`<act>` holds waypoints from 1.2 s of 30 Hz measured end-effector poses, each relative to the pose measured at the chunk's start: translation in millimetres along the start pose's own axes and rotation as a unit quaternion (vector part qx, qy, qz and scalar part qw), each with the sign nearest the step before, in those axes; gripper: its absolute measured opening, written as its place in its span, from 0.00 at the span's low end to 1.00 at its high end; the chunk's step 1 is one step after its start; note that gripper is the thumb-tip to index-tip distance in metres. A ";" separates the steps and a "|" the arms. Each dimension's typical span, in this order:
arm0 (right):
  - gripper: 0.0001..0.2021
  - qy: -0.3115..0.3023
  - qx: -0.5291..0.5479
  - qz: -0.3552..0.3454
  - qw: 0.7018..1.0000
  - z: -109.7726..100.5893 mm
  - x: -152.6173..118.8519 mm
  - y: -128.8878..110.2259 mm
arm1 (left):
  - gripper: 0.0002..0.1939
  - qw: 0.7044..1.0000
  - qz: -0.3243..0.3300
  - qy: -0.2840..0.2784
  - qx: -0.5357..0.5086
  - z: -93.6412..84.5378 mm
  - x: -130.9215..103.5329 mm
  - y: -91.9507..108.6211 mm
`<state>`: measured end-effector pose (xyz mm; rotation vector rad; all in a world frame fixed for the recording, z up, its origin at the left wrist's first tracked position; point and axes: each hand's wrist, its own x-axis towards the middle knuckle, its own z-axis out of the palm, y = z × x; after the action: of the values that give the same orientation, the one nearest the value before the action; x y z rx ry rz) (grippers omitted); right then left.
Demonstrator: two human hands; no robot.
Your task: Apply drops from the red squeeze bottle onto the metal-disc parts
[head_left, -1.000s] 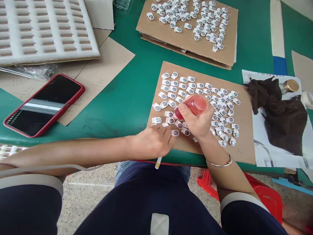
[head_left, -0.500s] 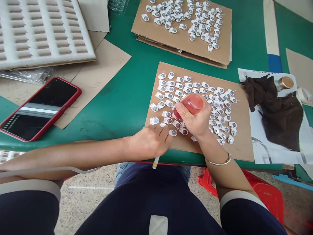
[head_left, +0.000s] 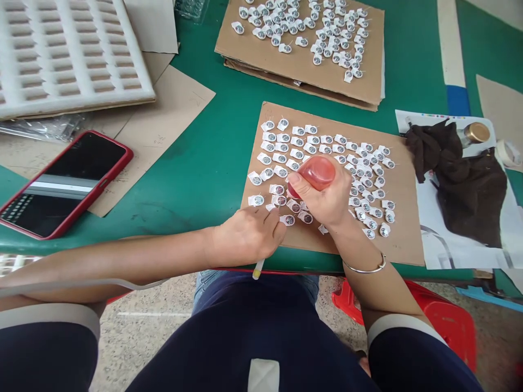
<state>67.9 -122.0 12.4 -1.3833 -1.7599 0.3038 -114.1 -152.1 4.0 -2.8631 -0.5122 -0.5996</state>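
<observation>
Little white pieces (head_left: 313, 140) with shiny round middles lay in loose rows on brown cardboard (head_left: 404, 228), on the green tabletop (head_left: 192, 163). Your right hand (head_left: 330, 201) was wrapped tight around a smooth red thing (head_left: 321, 171), over some of the pieces. Your left hand (head_left: 247, 234) was curled up around a white stick (head_left: 258, 269), and its yellow end poked out below.

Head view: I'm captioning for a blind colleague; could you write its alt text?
A person's right grip holds a rounded, translucent red object over small white pieces on a cardboard sheet; the left grip holds a slim white tool. A red-cased phone lies to the left.
</observation>
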 end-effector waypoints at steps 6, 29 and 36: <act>0.13 -0.023 0.009 -0.009 1.000 0.1 -0.3 -0.9 | 0.11 0.999 -0.003 -0.009 -0.038 -5.1 2.9 -5.1; 0.11 0.178 0.054 0.056 0.981 -7.8 -62.6 5.1 | 0.05 0.938 -0.130 -0.076 -0.312 -5.5 -6.6 -34.9; 0.12 0.166 0.041 0.067 0.983 -7.6 -60.4 4.0 | 0.04 0.935 -0.136 -0.082 -0.319 -6.2 -6.3 -35.5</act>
<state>77.5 -176.3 -13.7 -1.4053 -1.3712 0.2014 -134.7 -122.6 10.3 -3.5085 -0.8933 -0.6722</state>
